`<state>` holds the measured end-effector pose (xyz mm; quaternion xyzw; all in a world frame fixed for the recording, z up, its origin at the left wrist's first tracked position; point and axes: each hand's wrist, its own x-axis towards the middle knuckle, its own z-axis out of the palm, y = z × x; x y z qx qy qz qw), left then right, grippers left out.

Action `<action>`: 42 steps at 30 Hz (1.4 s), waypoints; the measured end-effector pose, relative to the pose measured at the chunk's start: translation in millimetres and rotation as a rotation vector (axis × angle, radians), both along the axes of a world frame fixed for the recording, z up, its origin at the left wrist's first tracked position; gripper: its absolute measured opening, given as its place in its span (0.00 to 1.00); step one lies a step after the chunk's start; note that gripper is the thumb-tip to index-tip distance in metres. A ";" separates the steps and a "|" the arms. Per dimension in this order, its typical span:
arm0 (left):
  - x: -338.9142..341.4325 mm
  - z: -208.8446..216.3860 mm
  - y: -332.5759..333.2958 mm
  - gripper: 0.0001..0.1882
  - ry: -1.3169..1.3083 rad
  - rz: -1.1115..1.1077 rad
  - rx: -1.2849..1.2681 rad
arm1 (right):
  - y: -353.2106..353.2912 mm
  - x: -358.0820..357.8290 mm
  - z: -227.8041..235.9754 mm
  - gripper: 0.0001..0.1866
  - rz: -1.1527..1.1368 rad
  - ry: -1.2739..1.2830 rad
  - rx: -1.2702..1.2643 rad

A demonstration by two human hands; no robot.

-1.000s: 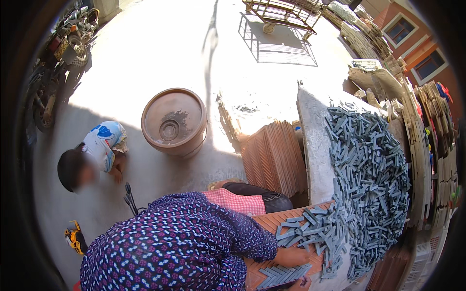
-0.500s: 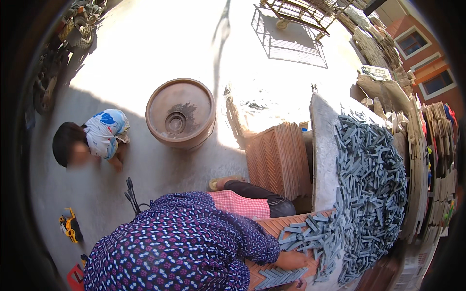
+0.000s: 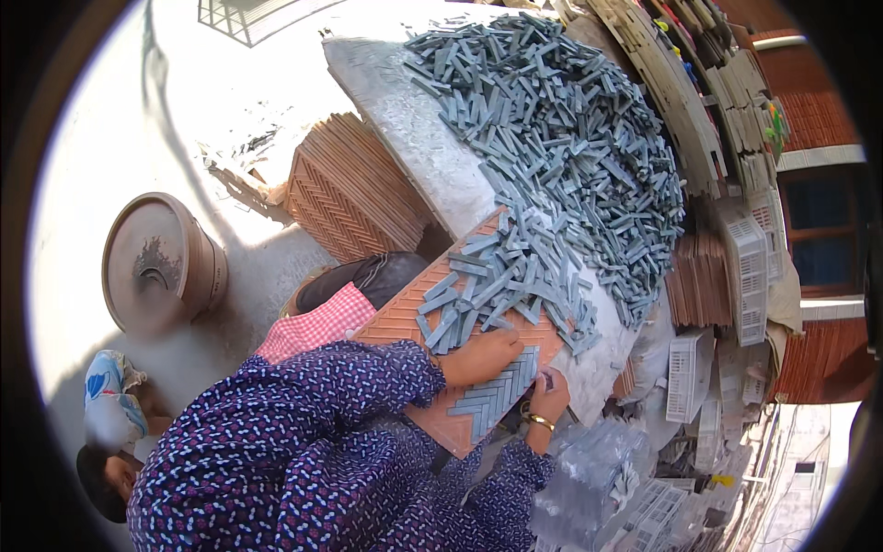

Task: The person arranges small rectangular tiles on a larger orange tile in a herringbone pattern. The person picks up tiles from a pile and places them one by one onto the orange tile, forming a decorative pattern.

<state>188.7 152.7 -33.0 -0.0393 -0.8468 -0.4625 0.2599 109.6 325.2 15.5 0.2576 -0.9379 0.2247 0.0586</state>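
Observation:
A reddish-brown tray [image 3: 395, 324] with herringbone grooves lies tilted in front of me, its near part laid with grey-blue tile strips [image 3: 487, 399] in a zigzag pattern. My left hand [image 3: 482, 358] is over the tray between that laid patch and a loose heap of tile strips [image 3: 478, 293]. Its fingers are bent together; what they pinch, if anything, is too small to tell. My right hand [image 3: 549, 397], with a gold bangle at the wrist, is at the tray's right edge beside the laid strips. Its fingertips are drawn together, their contents unclear.
A large pile of tile strips [image 3: 561, 138] covers a pale board [image 3: 414, 138] beyond the tray. A stack of grooved trays [image 3: 354, 189] stands at its left. Further left are a round brown drum [image 3: 175, 262] and a crouching person [image 3: 115, 396]. White crates [image 3: 690, 373] stand at the right.
My view has swung to the right, so the tray and pile now sit nearer the middle. Both hands show more fully, with the right one at the tray's edge.

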 end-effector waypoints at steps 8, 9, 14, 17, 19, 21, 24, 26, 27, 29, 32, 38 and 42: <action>-4.7 9.8 -0.8 0.16 -0.037 -0.067 -0.062 | -48.4 -15.6 1.9 0.13 0.207 0.056 -0.220; -3.8 9.0 -0.2 0.19 -0.039 -0.061 -0.046 | -57.5 -19.5 -0.4 0.14 0.331 0.228 -0.184; -1.9 7.9 0.6 0.19 -0.069 -0.035 -0.054 | -80.1 -35.9 -5.1 0.14 0.430 0.163 -0.087; -0.3 11.0 -1.2 0.16 -0.066 -0.028 -0.074 | -71.8 -40.4 -9.0 0.13 0.390 0.196 -0.102; -0.4 11.3 -1.4 0.13 -0.068 -0.042 -0.071 | -53.0 -34.7 -3.8 0.12 0.281 0.185 -0.147; 0.0 15.1 -0.2 0.11 -0.060 -0.045 -0.062 | -28.5 -27.3 -1.7 0.12 0.120 0.061 -0.228; -0.8 14.4 -0.4 0.10 -0.051 -0.040 -0.050 | -7.8 -17.5 -3.3 0.12 0.025 -0.003 -0.251; -1.1 12.3 -1.5 0.10 -0.051 -0.044 -0.043 | -0.1 -13.3 -9.9 0.12 0.005 -0.053 -0.273; -1.3 11.1 -1.3 0.10 -0.057 -0.049 -0.043 | 2.2 -10.5 -11.3 0.12 0.000 -0.046 -0.246; -1.4 10.7 -0.8 0.09 -0.068 -0.054 -0.043 | 4.0 -5.4 -13.2 0.13 -0.006 -0.032 -0.192; -0.8 13.6 1.0 0.09 -0.057 -0.038 -0.044 | 5.8 -2.2 -16.0 0.13 -0.061 -0.071 -0.217; -1.0 11.9 -1.9 0.09 -0.075 -0.054 -0.044 | -8.8 -7.3 -20.1 0.12 -0.117 0.030 -0.165; -0.9 11.7 -1.6 0.09 -0.071 -0.052 -0.036 | -8.6 -4.8 -18.2 0.11 -0.149 -0.039 -0.276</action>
